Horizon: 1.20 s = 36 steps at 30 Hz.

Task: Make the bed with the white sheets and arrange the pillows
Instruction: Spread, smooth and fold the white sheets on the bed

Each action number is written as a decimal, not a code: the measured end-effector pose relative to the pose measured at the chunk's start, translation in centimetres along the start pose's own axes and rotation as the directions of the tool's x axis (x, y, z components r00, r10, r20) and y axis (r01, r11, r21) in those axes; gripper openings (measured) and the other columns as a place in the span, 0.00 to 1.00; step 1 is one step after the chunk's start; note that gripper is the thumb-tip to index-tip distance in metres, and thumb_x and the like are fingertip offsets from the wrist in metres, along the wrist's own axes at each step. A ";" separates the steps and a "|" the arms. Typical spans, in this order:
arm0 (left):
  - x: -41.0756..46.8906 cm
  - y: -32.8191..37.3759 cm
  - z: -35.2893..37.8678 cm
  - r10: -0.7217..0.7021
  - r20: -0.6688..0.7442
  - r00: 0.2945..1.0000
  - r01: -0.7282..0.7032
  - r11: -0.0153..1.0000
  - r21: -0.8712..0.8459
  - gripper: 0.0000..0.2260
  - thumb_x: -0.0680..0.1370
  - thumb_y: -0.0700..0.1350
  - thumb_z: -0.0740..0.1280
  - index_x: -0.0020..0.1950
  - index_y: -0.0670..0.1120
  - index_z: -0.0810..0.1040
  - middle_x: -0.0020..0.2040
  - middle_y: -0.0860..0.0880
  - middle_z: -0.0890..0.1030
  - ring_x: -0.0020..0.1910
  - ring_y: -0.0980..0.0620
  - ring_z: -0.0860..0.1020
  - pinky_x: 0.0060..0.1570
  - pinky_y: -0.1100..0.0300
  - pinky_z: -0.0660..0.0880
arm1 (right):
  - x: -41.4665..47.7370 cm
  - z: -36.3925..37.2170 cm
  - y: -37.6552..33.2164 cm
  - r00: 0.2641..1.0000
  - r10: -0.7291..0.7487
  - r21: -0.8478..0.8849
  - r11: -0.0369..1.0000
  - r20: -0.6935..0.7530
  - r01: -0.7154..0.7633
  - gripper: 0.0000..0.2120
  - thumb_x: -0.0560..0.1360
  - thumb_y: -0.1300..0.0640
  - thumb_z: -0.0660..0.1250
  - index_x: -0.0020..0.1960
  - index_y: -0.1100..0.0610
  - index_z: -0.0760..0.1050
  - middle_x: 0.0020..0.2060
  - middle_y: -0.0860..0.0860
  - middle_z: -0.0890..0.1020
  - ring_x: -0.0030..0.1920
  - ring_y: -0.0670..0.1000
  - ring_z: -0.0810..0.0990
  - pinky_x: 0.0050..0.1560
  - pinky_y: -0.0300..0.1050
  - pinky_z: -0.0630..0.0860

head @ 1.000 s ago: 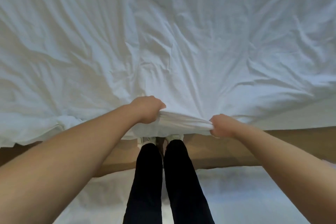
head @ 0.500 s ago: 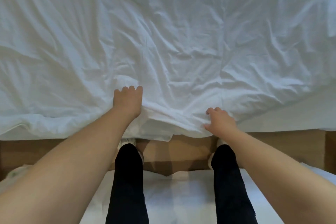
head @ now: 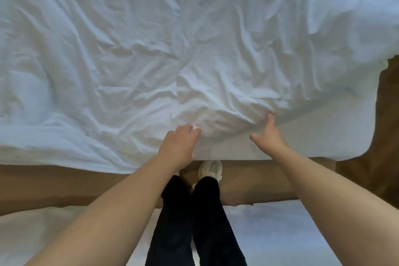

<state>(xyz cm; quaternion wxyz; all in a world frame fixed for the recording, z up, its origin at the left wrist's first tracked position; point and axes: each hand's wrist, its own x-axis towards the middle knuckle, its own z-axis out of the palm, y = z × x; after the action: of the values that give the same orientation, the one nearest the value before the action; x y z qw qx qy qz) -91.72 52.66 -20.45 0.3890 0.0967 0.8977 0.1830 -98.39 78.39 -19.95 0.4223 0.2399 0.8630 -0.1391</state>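
A wrinkled white sheet (head: 151,60) covers most of the bed and hangs over its near edge on the left. The bare mattress (head: 323,134) shows at the near right, where the sheet's edge runs diagonally. My left hand (head: 179,144) lies palm down on the sheet's near edge, fingers forward. My right hand (head: 268,136) is spread open at the sheet's edge over the mattress, fingertips touching the fabric, thumb out to the left. No pillows are in view.
A brown wooden floor (head: 54,183) strip runs between the bed and another white-covered surface (head: 280,233) behind my legs. My legs in dark trousers (head: 194,211) and a white shoe (head: 210,169) stand close to the bed. The bed's corner is at the right, with floor beyond.
Both hands let go of the bunched sheet edge they gripped a second ago and now lie flat and open on it. I have shifted right along the bed; the corner has come into view.
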 end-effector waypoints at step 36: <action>26.3 9.0 -8.5 -0.391 -0.370 0.843 0.414 0.910 -0.018 0.26 0.76 0.41 0.64 0.73 0.52 0.64 0.58 0.36 0.76 0.52 0.33 0.77 0.43 0.48 0.71 | 26.0 -22.6 -9.4 0.628 -0.777 -0.742 0.397 0.042 0.540 0.16 0.75 0.61 0.63 0.62 0.58 0.75 0.58 0.61 0.80 0.57 0.63 0.78 0.50 0.51 0.72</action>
<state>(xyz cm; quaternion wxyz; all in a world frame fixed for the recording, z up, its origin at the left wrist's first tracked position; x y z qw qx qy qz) -115.52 67.05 -28.91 0.2419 -0.1175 0.9595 0.0836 -132.05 88.11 -26.60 0.2444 -0.2858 0.9233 0.0780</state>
